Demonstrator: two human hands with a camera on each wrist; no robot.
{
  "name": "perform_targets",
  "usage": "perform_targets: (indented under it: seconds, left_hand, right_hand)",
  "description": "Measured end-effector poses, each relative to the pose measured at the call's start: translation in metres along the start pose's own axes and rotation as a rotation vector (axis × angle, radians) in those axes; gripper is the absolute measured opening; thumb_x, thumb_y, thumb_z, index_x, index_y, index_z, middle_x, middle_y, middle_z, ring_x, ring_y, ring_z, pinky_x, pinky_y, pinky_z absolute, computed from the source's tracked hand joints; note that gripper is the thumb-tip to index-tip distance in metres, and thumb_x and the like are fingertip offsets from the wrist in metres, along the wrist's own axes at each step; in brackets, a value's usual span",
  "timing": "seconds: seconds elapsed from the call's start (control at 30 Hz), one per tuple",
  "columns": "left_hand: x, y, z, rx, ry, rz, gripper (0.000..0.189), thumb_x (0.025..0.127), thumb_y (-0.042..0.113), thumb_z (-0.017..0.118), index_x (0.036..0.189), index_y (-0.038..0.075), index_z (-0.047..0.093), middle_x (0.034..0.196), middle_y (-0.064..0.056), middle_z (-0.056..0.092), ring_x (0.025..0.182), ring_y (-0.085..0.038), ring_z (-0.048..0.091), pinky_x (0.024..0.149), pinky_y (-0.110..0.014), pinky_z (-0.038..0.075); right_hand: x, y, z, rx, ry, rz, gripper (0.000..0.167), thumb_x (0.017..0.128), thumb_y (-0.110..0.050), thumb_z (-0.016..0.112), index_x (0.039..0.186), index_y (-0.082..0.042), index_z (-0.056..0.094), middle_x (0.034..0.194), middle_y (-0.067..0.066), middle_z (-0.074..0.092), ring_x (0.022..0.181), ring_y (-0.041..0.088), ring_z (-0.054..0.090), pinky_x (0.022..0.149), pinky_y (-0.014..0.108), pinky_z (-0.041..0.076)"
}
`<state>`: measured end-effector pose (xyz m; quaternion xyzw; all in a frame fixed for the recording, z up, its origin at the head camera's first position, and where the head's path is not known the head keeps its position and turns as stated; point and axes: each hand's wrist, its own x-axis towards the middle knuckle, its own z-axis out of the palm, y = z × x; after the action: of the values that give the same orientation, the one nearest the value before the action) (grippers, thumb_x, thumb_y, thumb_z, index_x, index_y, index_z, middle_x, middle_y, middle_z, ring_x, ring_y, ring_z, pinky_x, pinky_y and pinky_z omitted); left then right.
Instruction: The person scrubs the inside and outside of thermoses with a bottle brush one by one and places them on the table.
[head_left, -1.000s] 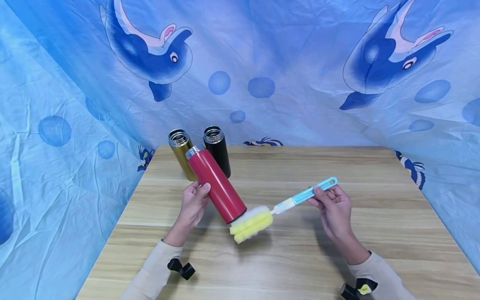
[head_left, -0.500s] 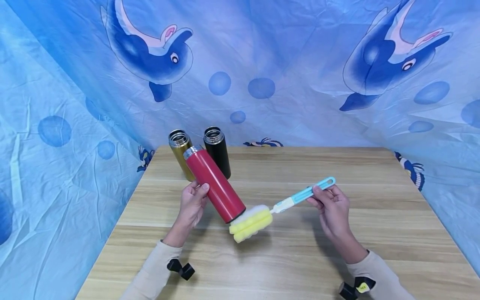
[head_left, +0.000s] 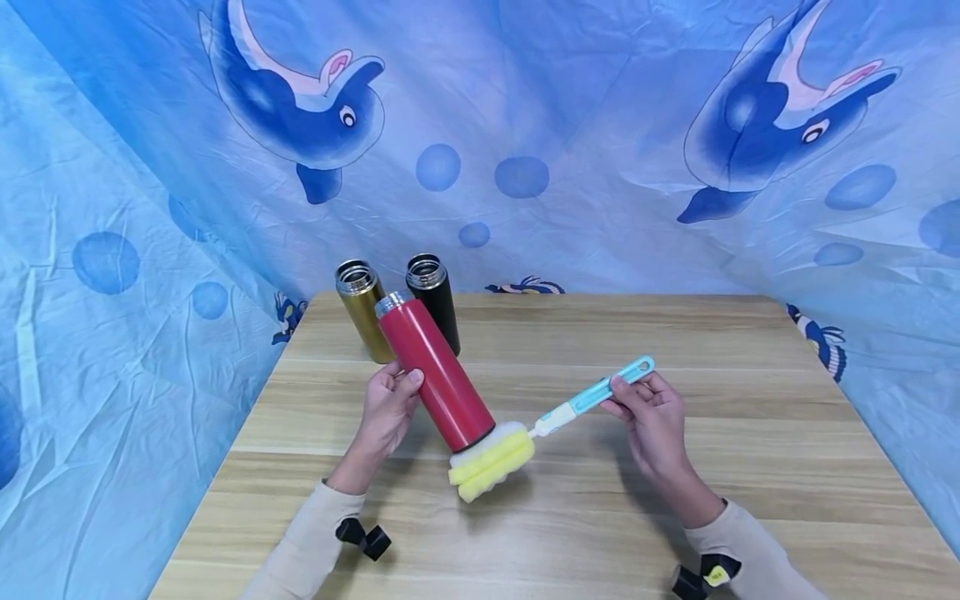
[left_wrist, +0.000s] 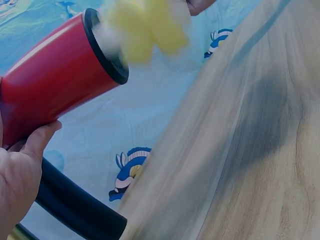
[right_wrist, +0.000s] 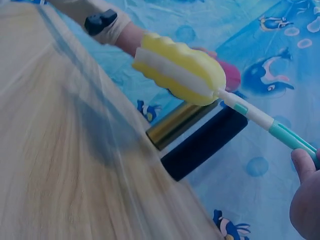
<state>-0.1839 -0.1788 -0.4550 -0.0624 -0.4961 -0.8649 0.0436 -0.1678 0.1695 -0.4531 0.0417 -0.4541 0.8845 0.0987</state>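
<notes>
A red thermos bottle (head_left: 438, 375) is gripped around its side by my left hand (head_left: 386, 408). It is tilted, its metal neck up and left, its black-rimmed base down and right. My right hand (head_left: 648, 412) pinches the turquoise handle of a bottle brush (head_left: 495, 462). The brush's yellow and white sponge head is at the bottle's base, seemingly against it in the left wrist view. In the right wrist view the sponge (right_wrist: 180, 70) hides most of the red bottle, and the thumb (right_wrist: 303, 165) lies along the handle.
Behind the red bottle, a gold thermos (head_left: 363, 312) and a black thermos (head_left: 433, 304) stand uncapped at the table's back left. The wooden table (head_left: 675, 325) ends against a blue curtain (head_left: 600, 225) printed with dolphins.
My right hand has moved left and slightly down, and the brush's sponge has shifted left and down with it along the bottle's base. The red bottle has barely moved.
</notes>
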Motion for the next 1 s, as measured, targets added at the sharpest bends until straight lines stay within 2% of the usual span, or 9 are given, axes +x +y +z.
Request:
perform_targets:
  seconds: [0.2, 0.33, 0.6, 0.83, 1.0]
  left_hand:
    - [0.0, 0.002, -0.001, 0.001, 0.009, -0.003, 0.024, 0.094, -0.003, 0.054, 0.116, 0.003, 0.06, 0.1, -0.004, 0.076, 0.089, -0.014, 0.075, 0.083, -0.029, 0.061]
    - [-0.001, 0.005, -0.004, -0.002, 0.015, -0.001, 0.023, 0.094, -0.001, 0.054, 0.115, 0.003, 0.061, 0.099, -0.004, 0.076, 0.087, -0.014, 0.075, 0.082, -0.028, 0.061]
    - [-0.004, 0.013, -0.016, 0.029, 0.036, 0.022, 0.025, 0.094, -0.003, 0.055, 0.117, 0.003, 0.061, 0.102, -0.005, 0.076, 0.093, -0.014, 0.074, 0.086, -0.029, 0.06]
    - [-0.007, 0.028, -0.031, 0.162, 0.083, 0.04, 0.03, 0.096, -0.002, 0.057, 0.125, 0.006, 0.06, 0.11, -0.004, 0.075, 0.1, -0.015, 0.074, 0.089, -0.032, 0.059]
    - [-0.007, 0.042, -0.041, 0.248, 0.14, 0.075, 0.033, 0.095, -0.005, 0.062, 0.123, 0.01, 0.063, 0.109, -0.002, 0.076, 0.098, -0.014, 0.074, 0.087, -0.029, 0.059]
  right_hand:
    - [0.0, -0.006, -0.001, 0.104, -0.011, -0.006, 0.013, 0.095, 0.015, 0.059, 0.097, 0.002, 0.063, 0.084, 0.012, 0.075, 0.074, 0.017, 0.075, 0.068, 0.026, 0.061]
    - [0.002, -0.009, -0.007, 0.145, 0.03, -0.01, 0.013, 0.094, 0.016, 0.059, 0.096, 0.004, 0.063, 0.084, 0.014, 0.075, 0.074, 0.019, 0.076, 0.068, 0.026, 0.06]
    - [0.006, -0.015, -0.023, 0.146, 0.126, 0.002, 0.012, 0.094, 0.015, 0.061, 0.095, 0.003, 0.062, 0.081, 0.014, 0.075, 0.071, 0.019, 0.076, 0.066, 0.027, 0.061]
    - [0.009, -0.027, -0.031, 0.177, 0.169, -0.009, 0.009, 0.094, 0.014, 0.061, 0.094, 0.005, 0.062, 0.079, 0.015, 0.074, 0.071, 0.022, 0.076, 0.066, 0.028, 0.06]
    - [0.011, -0.035, -0.035, 0.184, 0.188, -0.02, 0.007, 0.093, 0.014, 0.062, 0.094, 0.007, 0.062, 0.08, 0.017, 0.074, 0.071, 0.023, 0.076, 0.066, 0.028, 0.06]
